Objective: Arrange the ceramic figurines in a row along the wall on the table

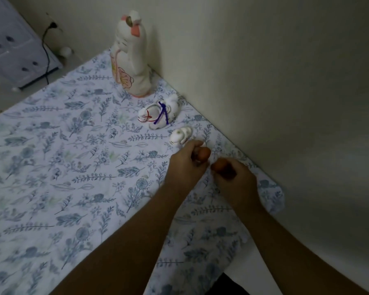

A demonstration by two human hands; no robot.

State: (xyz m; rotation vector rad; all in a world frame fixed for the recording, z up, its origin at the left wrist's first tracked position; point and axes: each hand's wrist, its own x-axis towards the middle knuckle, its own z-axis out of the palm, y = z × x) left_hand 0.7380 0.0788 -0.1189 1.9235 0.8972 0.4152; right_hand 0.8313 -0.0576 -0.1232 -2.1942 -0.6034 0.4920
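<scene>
Along the plain pale wall [264, 81], glossy ceramic figurines stand in a row on the table's leaf-printed blue-and-white cloth [62, 167]: a tall white cat with pink ears [132, 60], then a white horse with a purple cord [160, 113], then a small white rounded figurine [180, 136]. Nearer along the wall, the left hand [186, 165] pinches a smooth brown rounded figurine [203, 155], and the right hand [234, 177] clasps another brown piece [218, 165]. A white cabinet [13, 45] stands beyond the cat; no writing is legible.

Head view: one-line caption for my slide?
Both hands set small brown figurines beside three white ones along the wall.
</scene>
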